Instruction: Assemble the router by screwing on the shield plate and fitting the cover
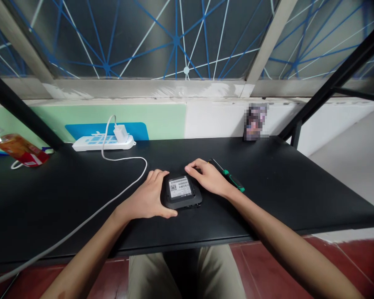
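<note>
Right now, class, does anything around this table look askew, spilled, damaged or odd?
Nothing looks spilled. The window ledge behind the table stands out: rough white patches interrupt its grey surface. The red-labelled container at left leans in view, but so does the nearby black post, so perhaps lens slant.

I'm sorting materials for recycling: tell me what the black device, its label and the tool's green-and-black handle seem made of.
Black device: probably plastic, dull to satin, judging by its soft highlights and rounded corners.
Label: paper or plastic film, pale with dark print; I can't tell which.
Green-and-black handle: likely plastic, perhaps partly rubber, going by its two colours.
</note>
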Tool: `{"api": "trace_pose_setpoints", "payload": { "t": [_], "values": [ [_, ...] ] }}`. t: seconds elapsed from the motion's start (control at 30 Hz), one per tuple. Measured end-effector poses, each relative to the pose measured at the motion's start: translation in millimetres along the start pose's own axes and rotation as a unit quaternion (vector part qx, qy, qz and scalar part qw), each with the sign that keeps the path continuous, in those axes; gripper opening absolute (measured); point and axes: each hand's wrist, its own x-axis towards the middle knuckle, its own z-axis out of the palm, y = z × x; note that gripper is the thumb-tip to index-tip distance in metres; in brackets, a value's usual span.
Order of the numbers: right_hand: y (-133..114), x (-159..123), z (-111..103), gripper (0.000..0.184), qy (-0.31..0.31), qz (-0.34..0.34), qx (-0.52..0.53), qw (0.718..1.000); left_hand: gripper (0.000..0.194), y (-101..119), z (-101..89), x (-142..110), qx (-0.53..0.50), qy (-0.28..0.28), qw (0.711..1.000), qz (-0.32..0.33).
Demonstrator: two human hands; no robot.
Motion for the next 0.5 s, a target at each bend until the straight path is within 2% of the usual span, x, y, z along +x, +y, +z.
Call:
{"api": "trace_pose_setpoints", "payload": {
  "t": [0.1,0.4,0.5],
  "values": [
    [-0.3,-3.1,-4.1,0.033,-0.019,-0.039,-0.004,0.999,0.097,-3.0,0.6,-1.0,-0.007,0.008,1.0,0.001],
    [5.2,-4.9,-14.6,0.058,-0.092,-0.102,-0.013,0.99,0.104,-5.2,0.8,-2.6,-0.009,0.025,1.0,-0.011],
    [7.3,-6.0,-19.1,0.072,-0.126,-0.136,-0.034,0.982,0.106,-6.9,0.7,-3.2,0.001,0.025,1.0,-0.017]
  ]
}}
